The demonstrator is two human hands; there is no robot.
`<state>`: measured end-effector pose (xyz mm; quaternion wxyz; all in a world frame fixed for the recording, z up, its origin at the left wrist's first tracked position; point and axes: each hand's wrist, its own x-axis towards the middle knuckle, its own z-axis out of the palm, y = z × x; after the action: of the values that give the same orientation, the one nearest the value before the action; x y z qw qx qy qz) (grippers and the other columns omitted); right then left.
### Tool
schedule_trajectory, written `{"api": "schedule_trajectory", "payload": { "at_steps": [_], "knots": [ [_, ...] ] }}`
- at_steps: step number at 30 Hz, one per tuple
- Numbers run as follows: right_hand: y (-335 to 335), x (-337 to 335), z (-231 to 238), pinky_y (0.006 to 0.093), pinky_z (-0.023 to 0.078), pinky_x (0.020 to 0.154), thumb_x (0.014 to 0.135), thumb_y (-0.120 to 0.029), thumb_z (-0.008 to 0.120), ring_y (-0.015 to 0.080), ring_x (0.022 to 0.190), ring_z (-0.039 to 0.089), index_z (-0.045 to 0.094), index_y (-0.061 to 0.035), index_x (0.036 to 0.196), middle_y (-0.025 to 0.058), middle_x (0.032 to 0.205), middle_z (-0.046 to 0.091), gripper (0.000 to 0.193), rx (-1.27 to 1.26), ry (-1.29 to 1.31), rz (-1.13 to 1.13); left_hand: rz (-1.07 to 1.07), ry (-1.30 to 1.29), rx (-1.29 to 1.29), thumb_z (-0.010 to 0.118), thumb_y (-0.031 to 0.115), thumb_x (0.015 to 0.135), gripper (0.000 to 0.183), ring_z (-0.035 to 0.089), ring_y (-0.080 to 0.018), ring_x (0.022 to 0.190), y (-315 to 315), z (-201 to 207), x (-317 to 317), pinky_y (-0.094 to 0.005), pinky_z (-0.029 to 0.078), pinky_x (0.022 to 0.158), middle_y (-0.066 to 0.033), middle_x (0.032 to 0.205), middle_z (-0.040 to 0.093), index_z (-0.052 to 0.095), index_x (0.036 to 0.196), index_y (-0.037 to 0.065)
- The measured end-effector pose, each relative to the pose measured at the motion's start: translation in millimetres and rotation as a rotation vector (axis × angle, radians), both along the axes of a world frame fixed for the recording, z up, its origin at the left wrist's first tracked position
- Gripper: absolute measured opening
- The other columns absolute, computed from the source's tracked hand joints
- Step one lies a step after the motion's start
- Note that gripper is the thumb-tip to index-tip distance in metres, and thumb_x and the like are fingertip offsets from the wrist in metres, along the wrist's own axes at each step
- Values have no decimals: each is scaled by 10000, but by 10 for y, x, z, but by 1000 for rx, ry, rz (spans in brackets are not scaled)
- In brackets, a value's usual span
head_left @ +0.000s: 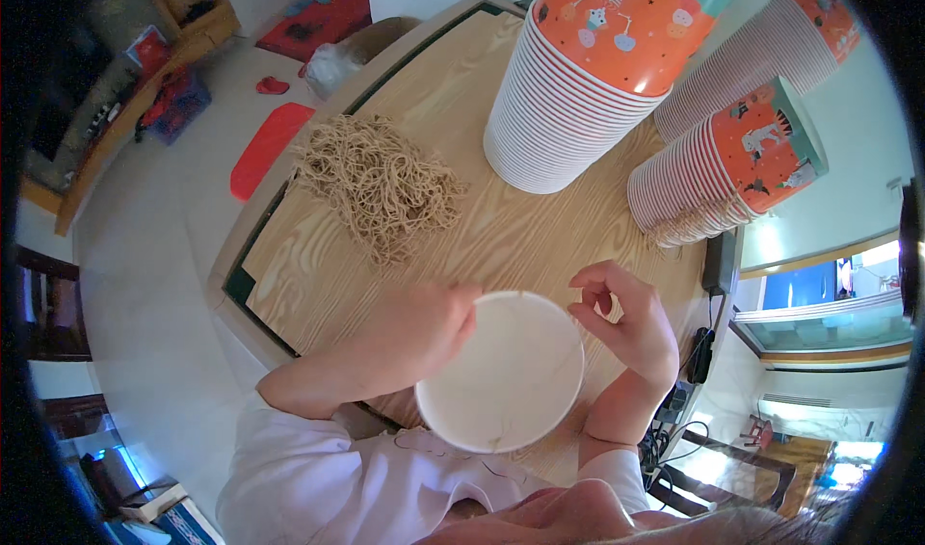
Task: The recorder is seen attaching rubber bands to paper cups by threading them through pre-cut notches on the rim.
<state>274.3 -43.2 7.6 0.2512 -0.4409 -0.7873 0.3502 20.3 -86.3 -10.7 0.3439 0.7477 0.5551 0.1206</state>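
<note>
A white-lined paper bucket point(501, 376) stands with its mouth up at the near table edge, close to my body. My left hand point(429, 328) is closed at its upper left rim, slightly blurred; its fingertips are turned away, and what they pinch is hidden. Just off the upper right rim, my right hand point(626, 319) has its fingers curled, with thumb and forefinger tips apart and nothing visible between them. Thin strands of twine show at the bucket's rim. Beyond my left hand lies a loose tangled heap of brown twine point(381, 188).
A tall stack of orange-printed paper buckets point(578, 82) stands at the far side. Another stack point(727, 159) lies to the right, with twine along its side, and a third stack point(761, 53) is behind. Black cables point(665, 439) hang by the table's right edge.
</note>
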Motion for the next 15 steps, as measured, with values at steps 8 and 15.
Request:
{"api": "schedule_trajectory", "payload": {
  "at_steps": [8, 15],
  "knots": [
    [45, 13, 1, 306, 496, 627, 786, -9, 652, 198, 694, 617, 587, -50, 1068, 99, 787, 606, 293, 15, -138, -89, 134, 0, 516, 571, 102, 875, 280, 663, -272, 693, 101, 506, -103, -393, 542, 598, -93, 864, 666, 599, 1154, 93],
    [116, 97, -34, 311, 544, 735, 832, -3, 628, 192, 948, 669, 485, -57, 1319, 130, 1022, 674, 510, -251, -139, -85, 209, -70, 800, 633, 59, 831, 397, 657, -244, 654, 64, 580, -140, -356, 520, 533, -88, 961, 665, 599, 1222, 117]
  ]
}}
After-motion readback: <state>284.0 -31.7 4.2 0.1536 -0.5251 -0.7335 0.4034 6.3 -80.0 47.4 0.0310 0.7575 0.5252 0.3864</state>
